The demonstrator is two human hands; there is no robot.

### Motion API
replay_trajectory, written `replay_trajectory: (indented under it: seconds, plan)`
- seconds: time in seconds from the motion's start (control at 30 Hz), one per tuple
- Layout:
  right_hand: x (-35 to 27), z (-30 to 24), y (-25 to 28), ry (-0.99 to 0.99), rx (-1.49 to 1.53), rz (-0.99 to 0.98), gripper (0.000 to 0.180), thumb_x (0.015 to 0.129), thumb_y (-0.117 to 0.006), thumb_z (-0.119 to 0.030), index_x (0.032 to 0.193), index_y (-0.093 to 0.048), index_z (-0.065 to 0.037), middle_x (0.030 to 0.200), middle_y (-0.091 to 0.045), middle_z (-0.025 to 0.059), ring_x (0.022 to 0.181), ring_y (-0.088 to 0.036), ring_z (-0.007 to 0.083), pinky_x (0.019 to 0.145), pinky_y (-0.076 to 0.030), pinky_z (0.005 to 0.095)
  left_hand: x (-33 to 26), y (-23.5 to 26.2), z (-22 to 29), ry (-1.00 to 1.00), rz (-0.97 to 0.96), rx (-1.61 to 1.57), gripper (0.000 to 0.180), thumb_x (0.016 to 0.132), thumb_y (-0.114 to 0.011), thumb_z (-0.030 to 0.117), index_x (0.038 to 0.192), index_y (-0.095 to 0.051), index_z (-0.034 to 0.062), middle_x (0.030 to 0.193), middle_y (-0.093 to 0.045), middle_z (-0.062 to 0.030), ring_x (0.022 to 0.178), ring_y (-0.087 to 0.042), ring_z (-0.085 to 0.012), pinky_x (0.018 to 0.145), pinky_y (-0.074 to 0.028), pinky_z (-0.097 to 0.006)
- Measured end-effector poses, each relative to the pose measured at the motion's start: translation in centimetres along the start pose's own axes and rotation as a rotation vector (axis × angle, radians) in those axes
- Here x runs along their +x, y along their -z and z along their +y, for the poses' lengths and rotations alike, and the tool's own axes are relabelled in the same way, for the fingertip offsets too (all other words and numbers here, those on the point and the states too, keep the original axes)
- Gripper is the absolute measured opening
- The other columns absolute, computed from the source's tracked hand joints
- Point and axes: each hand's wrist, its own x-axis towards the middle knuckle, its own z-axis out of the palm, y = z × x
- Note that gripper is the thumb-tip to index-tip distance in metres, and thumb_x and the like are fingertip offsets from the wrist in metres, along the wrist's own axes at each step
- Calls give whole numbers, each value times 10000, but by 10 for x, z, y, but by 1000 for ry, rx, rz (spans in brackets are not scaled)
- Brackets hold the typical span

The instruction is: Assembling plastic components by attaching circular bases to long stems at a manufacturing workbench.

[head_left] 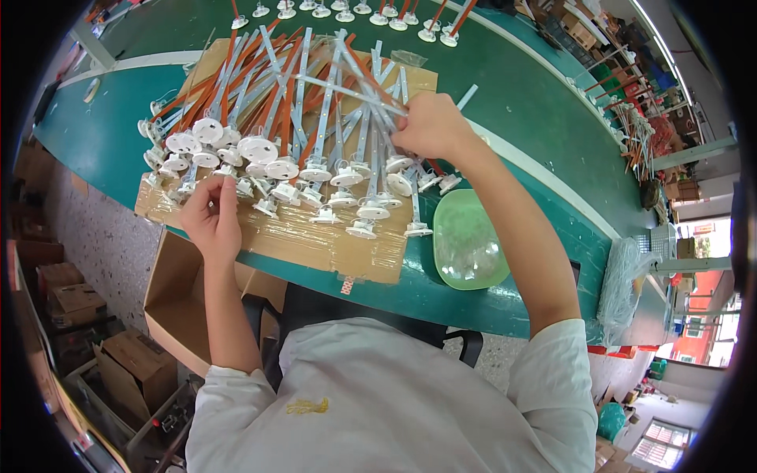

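Observation:
A heap of LED light strips (322, 130), some pale and some orange-backed, lies over a flattened cardboard sheet (315, 244). White round bases (258, 148) at their ends face me. My right hand (434, 128) is closed at the right of the heap on a pale LED strip (347, 87), which slants across the others. Motion blurs a second strip near those fingers. At the front left, my left hand (213, 217) has its thumb and finger pinched together at a small white base (225, 170). Its other fingers are curled and partly hidden.
A green translucent plastic tray (471, 272) stands right of the cardboard on the green table (505, 303). More strips with bases (398, 24) stand along the far side. An open cardboard box (181, 296) is below the table edge at left. Clear plastic wrap (623, 292) lies at right.

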Motion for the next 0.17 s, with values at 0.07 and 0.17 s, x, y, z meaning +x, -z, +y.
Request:
replay_trajectory:
  seconds: [0.07,0.17]
  plan:
    - [1,4,4,5,-31,-8,354,669,-772,-332,791,-753,0,787,-707,216,804,-710,392,777,-583,442,-1,2,-2,-11,-44,35,90,981,-643,59,939,-678,-13,697,-583,11,612,-520,-47,559,-389,-196]
    - [-1,8,8,45,22,-66,243,686,-744,-293,752,-730,-60,763,-723,191,750,-735,322,729,-580,397,-1,1,1,23,-31,30,92,977,-655,74,942,-680,-8,706,-602,0,627,-541,-50,569,-404,-196]
